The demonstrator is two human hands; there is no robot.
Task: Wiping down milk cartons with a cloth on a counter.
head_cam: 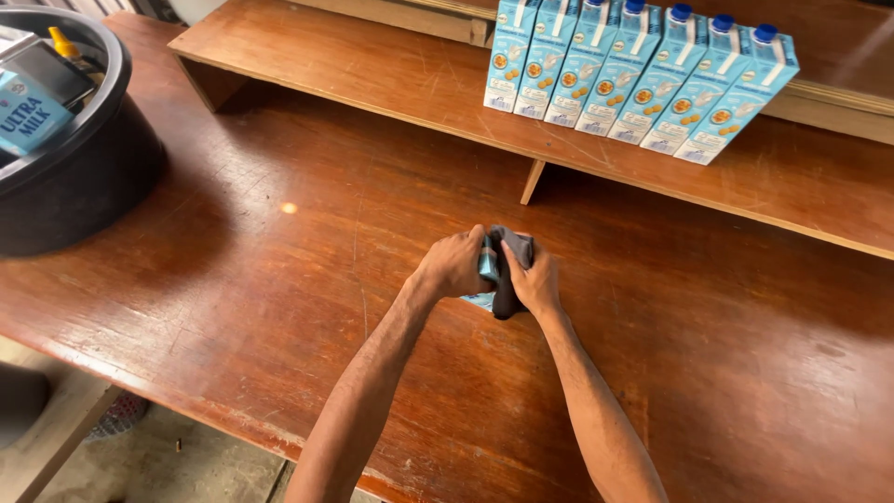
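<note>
A single head-worn camera looks steeply down, from close above, onto a brown wooden table [279,279], facing a low wooden shelf [447,102] across the frame's top.

Carton [484,279] on table [279,279] between left hand [456,265] and right hand [535,279], cloth [510,270] over carton, row of cartons [638,79] on shelf [372,74] behind, tub [74,177] far left holding another carton [28,112]
</note>
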